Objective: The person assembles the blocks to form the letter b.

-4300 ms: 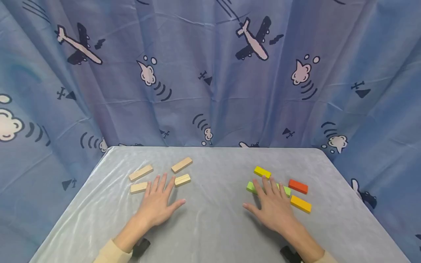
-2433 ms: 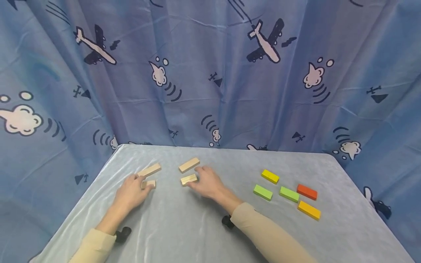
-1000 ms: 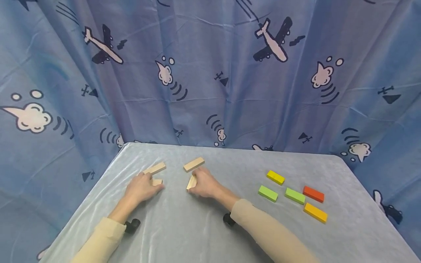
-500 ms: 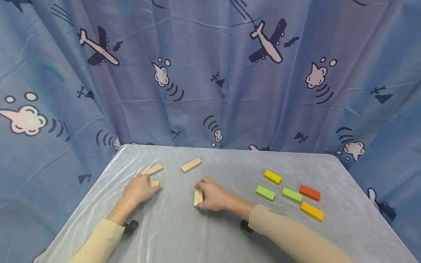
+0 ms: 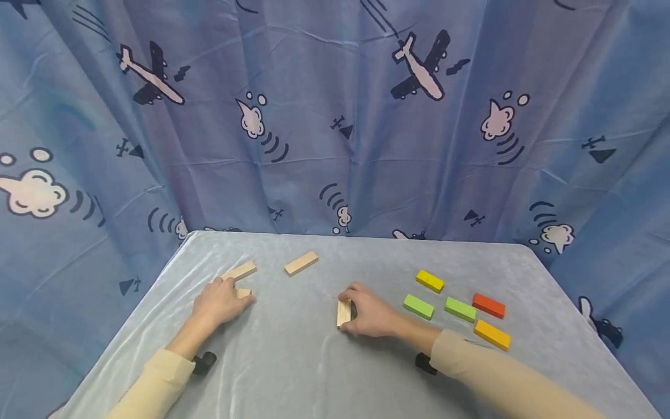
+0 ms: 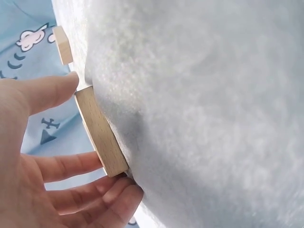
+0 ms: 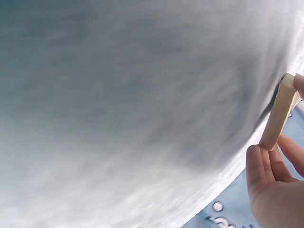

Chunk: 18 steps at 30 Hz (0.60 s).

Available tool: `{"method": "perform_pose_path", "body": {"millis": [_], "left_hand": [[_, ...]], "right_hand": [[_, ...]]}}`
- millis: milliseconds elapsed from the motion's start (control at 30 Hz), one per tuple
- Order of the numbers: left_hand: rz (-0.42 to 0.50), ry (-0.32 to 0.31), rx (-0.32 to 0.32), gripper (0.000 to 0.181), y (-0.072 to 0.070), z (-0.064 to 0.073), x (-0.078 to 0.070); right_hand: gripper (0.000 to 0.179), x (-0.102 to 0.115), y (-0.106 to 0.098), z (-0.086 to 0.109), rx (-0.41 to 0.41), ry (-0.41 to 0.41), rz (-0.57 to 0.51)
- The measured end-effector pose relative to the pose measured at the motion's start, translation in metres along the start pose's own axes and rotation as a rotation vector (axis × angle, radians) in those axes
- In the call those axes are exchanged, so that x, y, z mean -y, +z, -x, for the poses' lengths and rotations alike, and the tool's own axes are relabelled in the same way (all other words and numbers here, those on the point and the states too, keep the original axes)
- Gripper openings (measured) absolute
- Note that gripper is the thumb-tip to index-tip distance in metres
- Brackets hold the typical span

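At the table's left, my left hand [image 5: 217,302] holds a plain wooden block [image 6: 102,133] lying on the cloth, thumb at one end and curled fingers at the other. In the head view that hand covers much of the block. Near the middle, my right hand [image 5: 373,314] grips another wooden block [image 5: 344,313] by its two ends; the right wrist view shows the same block [image 7: 279,111] between thumb and fingertips. Whether it touches the cloth I cannot tell. Just beyond the left hand lies a third wooden block [image 5: 241,271], and a further wooden block [image 5: 301,263] lies behind, between the hands.
On the right lie a yellow block [image 5: 430,281], a green block [image 5: 418,306], a second green block [image 5: 460,308], a red block [image 5: 489,305] and an orange block [image 5: 492,334]. A grey cloth [image 5: 293,361] covers the table; a blue patterned curtain [image 5: 293,116] hangs behind.
Both hands came from lying spread to holding wooden blocks. My right hand has turned its block and carried it rightward, away from the other wooden ones. The left hand stays nearly in place.
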<state>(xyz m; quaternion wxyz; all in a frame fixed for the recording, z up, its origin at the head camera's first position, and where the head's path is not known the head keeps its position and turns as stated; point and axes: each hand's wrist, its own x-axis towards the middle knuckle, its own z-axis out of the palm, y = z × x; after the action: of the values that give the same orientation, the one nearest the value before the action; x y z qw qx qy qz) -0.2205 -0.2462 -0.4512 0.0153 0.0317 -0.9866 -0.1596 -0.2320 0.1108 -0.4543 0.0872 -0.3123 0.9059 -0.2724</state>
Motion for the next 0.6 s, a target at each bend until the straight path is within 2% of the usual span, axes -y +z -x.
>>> {"method": "perform_pose_path", "body": {"millis": [300, 600], "left_hand": [[-0.012, -0.008, -0.016, 0.053, 0.001, 0.0, 0.0], [0.015, 0.043, -0.067, 0.045, 0.002, 0.003, -0.004]], "right_hand": [[0.058, -0.014, -0.007, 0.009, -0.022, 0.025, -0.005], [0.06, -0.025, -0.012, 0.017, -0.004, 0.01, -0.044]]}}
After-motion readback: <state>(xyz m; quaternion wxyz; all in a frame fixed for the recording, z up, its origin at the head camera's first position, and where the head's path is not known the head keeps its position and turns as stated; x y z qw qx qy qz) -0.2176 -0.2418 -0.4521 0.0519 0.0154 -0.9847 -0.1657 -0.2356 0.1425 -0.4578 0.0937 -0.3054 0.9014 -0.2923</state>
